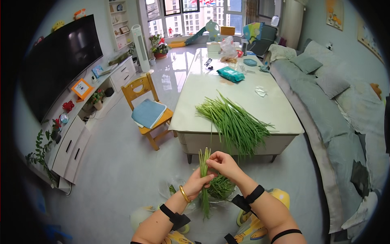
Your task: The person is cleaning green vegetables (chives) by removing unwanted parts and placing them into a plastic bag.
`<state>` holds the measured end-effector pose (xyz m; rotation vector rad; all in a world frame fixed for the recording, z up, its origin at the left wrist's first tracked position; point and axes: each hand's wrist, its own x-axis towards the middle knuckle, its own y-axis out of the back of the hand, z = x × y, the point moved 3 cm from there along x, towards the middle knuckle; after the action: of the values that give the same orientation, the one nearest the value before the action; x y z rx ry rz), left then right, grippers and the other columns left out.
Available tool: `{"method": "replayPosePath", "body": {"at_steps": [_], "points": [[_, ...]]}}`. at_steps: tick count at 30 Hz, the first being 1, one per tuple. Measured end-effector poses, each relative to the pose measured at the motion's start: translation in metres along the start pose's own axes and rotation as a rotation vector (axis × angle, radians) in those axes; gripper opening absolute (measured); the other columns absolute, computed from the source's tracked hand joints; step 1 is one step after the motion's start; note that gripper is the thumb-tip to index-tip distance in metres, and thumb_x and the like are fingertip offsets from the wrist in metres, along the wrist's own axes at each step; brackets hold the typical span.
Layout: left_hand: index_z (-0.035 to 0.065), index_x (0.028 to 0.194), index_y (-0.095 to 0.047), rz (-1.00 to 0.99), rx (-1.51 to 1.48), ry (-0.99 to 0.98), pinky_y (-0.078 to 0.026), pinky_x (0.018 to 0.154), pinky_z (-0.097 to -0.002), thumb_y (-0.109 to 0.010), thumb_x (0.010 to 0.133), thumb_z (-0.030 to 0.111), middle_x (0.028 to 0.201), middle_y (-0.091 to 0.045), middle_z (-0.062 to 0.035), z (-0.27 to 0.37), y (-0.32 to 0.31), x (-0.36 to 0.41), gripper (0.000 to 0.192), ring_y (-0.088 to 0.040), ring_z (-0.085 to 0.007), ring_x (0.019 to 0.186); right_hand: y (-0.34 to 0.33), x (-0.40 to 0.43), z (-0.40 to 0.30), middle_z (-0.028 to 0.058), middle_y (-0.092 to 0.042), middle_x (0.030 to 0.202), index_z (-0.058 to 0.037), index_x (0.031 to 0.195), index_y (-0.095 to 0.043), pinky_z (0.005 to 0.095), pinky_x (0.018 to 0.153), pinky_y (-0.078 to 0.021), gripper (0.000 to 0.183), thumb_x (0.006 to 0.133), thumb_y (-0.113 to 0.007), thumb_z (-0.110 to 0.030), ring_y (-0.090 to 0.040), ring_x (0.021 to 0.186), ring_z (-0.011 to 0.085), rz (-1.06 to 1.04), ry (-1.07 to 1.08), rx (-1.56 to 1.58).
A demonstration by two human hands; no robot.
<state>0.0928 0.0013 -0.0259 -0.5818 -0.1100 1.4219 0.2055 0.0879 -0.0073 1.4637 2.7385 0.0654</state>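
Note:
My left hand, with a gold bangle at its wrist, is closed round a small upright bunch of garlic chives, pale stem ends upward. At the upper stems, my right hand has thumb and forefinger pinched together; whether a stalk is between them cannot be told. Beyond the hands, a large heap of garlic chives lies on the near end of the table, its leaves hanging over the edge. More cut greens sit low behind my hands in clear plastic.
A wooden chair with a blue cushion stands left of the table. A teal wipes pack, crumpled tissue and blue dish lie farther back. The grey sofa runs along the right, the TV cabinet along the left.

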Motion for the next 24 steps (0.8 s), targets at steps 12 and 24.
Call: {"method": "replayPosePath", "body": {"at_steps": [12,24], "points": [[0.0018,0.103,-0.055,0.172,-0.197,0.108,-0.050,0.072,-0.0281,-0.043,0.096,0.025,0.099,-0.061,-0.0093,-0.017,0.034,0.027,0.027,-0.060,-0.0144,0.083,0.020,0.019,0.031,-0.0034,-0.054,0.071,-0.0034,0.078,-0.056,0.0202,0.058,-0.0384,0.017,0.086,-0.061,-0.018,-0.047,0.064,0.0043,-0.145,-0.183,0.111],[0.0026,0.101,-0.053,0.496,-0.295,0.023,-0.046,0.062,-0.0247,-0.050,0.093,0.023,0.095,-0.061,-0.0089,-0.028,0.054,0.025,0.022,-0.055,-0.0115,0.073,0.031,0.011,0.026,-0.0074,-0.044,0.061,-0.0041,0.073,-0.057,0.0207,0.048,-0.0277,0.022,0.084,-0.064,-0.022,-0.035,0.056,0.0025,-0.167,-0.264,0.071]]}}
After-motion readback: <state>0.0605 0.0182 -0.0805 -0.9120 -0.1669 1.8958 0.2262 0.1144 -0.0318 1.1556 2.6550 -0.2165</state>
